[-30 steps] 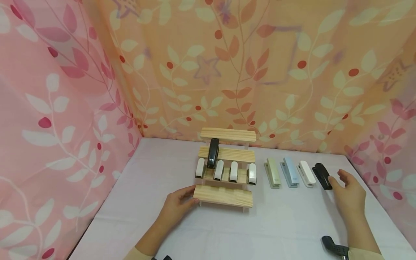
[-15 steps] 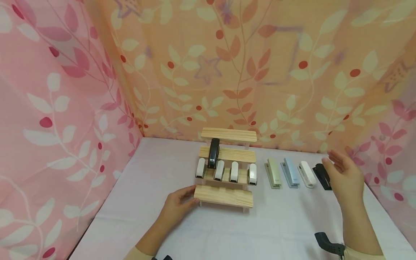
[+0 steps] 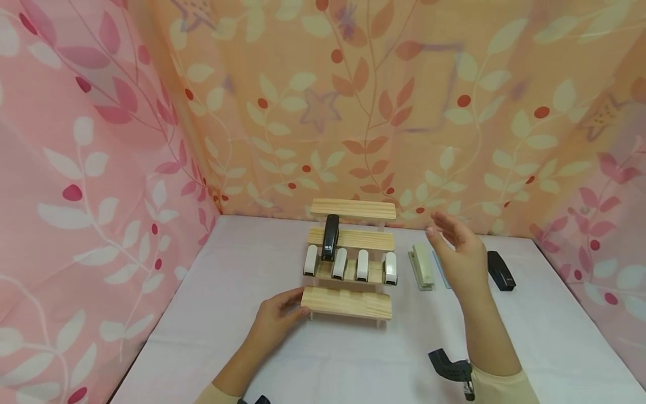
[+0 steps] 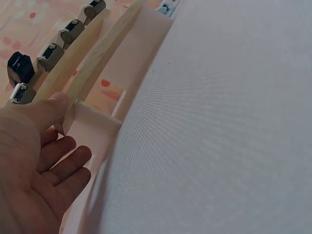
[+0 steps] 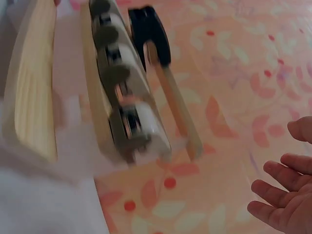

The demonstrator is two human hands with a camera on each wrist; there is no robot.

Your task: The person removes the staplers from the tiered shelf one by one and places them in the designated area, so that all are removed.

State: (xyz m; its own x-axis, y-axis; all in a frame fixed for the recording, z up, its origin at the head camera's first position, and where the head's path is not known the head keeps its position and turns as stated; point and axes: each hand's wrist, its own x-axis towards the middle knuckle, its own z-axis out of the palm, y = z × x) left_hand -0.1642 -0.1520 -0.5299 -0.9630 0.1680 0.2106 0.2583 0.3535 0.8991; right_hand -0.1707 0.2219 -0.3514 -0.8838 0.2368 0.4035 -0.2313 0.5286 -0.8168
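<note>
My left hand (image 3: 275,320) holds the left end of the lowest board of a tiered wooden display stand (image 3: 348,303); in the left wrist view, the thumb lies on the board and the other fingers are loosely bent below. On the stand's second tier up, several small white staplers (image 3: 362,266) sit in a row. A black stapler (image 3: 330,238) leans on the tier above. My right hand (image 3: 461,258) is in the air right of the stand, fingers loosely extended, holding nothing. It covers most of a light blue stapler (image 3: 441,268) and hides the white one beside it.
A pale green stapler (image 3: 421,267) lies between the stand and my right hand. Farther right lies another black stapler (image 3: 501,270). The white-clothed table (image 3: 353,365) ends at a floral curtain (image 3: 282,140) behind, with more curtain at both sides.
My right hand has lifted from beside the right-hand black stapler and swung left, over the white and blue staplers. My left hand has stayed on the stand.
</note>
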